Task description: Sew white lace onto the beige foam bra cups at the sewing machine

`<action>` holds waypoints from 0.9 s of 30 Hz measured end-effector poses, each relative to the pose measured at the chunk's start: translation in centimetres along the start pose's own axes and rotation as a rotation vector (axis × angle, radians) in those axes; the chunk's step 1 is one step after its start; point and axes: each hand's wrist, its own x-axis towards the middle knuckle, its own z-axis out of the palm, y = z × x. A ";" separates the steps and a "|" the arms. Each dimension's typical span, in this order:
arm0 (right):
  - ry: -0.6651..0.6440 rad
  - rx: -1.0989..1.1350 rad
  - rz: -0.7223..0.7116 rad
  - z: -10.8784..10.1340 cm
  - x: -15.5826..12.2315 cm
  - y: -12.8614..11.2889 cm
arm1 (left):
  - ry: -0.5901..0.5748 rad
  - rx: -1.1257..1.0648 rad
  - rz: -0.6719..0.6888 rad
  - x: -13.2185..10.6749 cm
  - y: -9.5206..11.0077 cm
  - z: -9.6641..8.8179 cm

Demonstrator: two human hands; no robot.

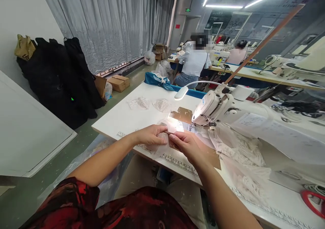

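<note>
Near the table's front edge, my left hand [153, 135] pinches a piece of sheer white lace fabric [162, 142] between thumb and fingers. Close beside it, my right hand [182, 141] is closed at the same fabric, thumb against fingertips. A small dark item shows between the two hands, too small to name. Just beyond them stands a white sewing machine [210, 103], its needle area lit by a lamp [181, 93]. Two white lace cup-shaped pieces [162, 104] lie flat on the table farther back.
White lace fabric [250, 154] is heaped right of the machine. Printed rulers [177, 163] run along the front of the white table [114, 115]. A red ring-shaped object [308, 202] lies at far right. A blue cloth bundle [158, 81] sits at the back edge; a co-worker [194, 64] sits beyond.
</note>
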 end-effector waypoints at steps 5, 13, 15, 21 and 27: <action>0.117 -0.232 -0.001 -1.3 -1.6 0.8 | 0.080 0.097 0.006 -0.4 0.5 -0.7; 0.461 -1.362 -0.080 -9.2 -9.0 7.8 | 0.551 0.793 -0.014 -2.8 1.8 -8.3; 0.521 -1.426 -0.110 -9.8 -10.2 8.6 | 0.498 0.869 0.016 -3.1 1.5 -7.8; 0.532 -0.979 -0.164 -6.2 -10.5 6.6 | 0.005 1.077 0.244 -0.5 -1.2 -1.5; 0.379 -0.080 0.132 -1.3 -9.8 4.7 | 0.205 1.084 0.092 2.0 -2.7 1.4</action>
